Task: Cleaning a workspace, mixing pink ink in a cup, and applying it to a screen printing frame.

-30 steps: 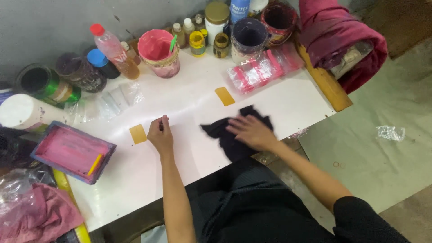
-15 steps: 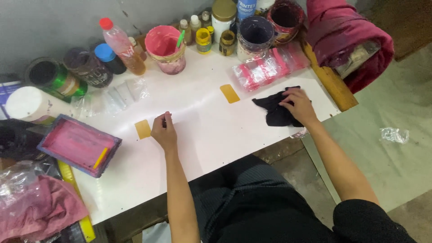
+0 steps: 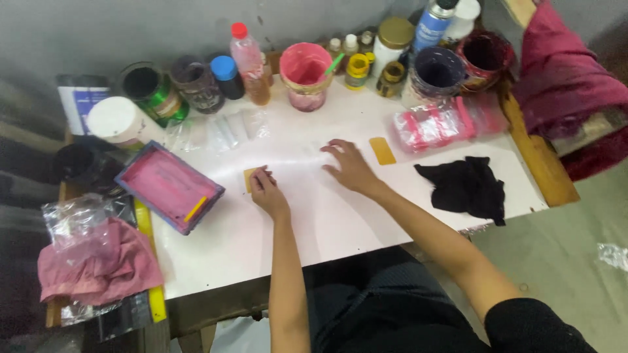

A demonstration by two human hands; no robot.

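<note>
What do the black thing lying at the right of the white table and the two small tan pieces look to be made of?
Black rag: soft matte cloth, crumpled into folds with ragged edges. Tan piece near the right hand: flat, thin, stiff-looking, perhaps card or wood veneer. The other tan piece, under the left hand, looks the same. White table: smooth, slightly glossy.

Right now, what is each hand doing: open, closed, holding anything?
Left hand: fingers curled on a small yellow card, pressing it to the table.
Right hand: open, flat on the table, holding nothing.
</note>
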